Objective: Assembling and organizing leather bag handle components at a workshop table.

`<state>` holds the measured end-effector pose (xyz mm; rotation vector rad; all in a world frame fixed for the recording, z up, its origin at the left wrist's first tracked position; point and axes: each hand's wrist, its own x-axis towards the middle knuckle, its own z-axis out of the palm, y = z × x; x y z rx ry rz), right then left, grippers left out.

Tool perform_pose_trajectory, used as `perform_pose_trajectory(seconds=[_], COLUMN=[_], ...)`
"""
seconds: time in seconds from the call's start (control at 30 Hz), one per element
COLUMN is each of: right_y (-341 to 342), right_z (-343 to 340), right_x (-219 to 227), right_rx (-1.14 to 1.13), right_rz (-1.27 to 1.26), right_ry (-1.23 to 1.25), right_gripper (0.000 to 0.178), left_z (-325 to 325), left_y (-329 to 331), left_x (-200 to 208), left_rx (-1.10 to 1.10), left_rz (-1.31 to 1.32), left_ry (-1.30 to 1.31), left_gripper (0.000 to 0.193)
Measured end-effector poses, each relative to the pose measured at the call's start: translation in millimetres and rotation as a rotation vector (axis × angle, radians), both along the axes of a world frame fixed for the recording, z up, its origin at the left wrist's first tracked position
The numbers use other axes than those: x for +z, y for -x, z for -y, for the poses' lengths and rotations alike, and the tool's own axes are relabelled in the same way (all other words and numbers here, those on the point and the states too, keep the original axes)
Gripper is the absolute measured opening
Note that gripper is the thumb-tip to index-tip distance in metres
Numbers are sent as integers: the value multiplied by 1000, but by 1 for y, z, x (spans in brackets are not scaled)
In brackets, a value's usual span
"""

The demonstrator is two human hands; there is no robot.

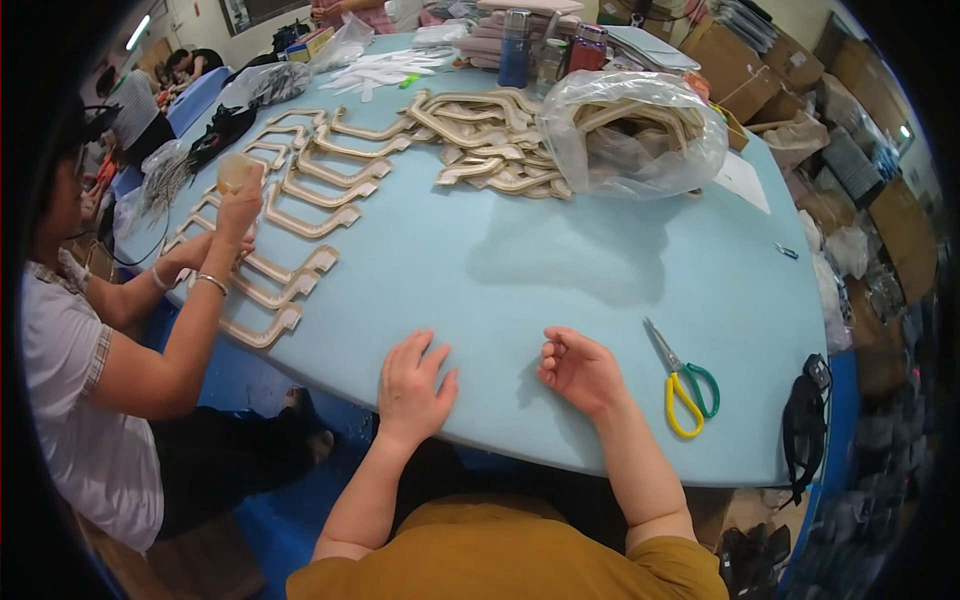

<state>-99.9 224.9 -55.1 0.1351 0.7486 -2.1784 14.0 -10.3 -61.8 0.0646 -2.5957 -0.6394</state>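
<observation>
My left hand (412, 386) rests palm down at the near edge of the light blue table (450, 290), fingers stretched and holding nothing. To its right, my right hand (583, 374) lies palm up over the tabletop, its fingers loosely curled and nothing visible in them. Nearest to that hand is a pair of scissors (676, 366) with one yellow and one green handle, blades pointing away from me. Beyond both hands, beige bent frame-like pieces (490, 125) are heaped near a clear plastic bag (640, 180) that holds more of them.
At left, a co-worker (150, 370) holds a small round container (236, 172) over rows of beige pieces (310, 220). Bottles (514, 50) and white strips (385, 70) stand or lie at the far side. A black strap (803, 425) hangs over the right edge. Cardboard boxes (735, 75) stand beyond.
</observation>
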Motion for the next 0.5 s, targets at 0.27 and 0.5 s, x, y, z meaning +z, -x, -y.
perform_pose_trajectory(seconds=[0.27,0.5], right_y=[1,-2], right_z=[6,-3], right_x=[-2,-5], right_rx=[45,-21], right_rz=[-9,15], right_ry=[1,-75], right_gripper=[19,16], left_z=[5,3], left_y=[-6,-5], left_x=[1,-3], left_rx=[22,11], left_rz=[-56,-45], left_ry=[0,-28], left_gripper=[29,28])
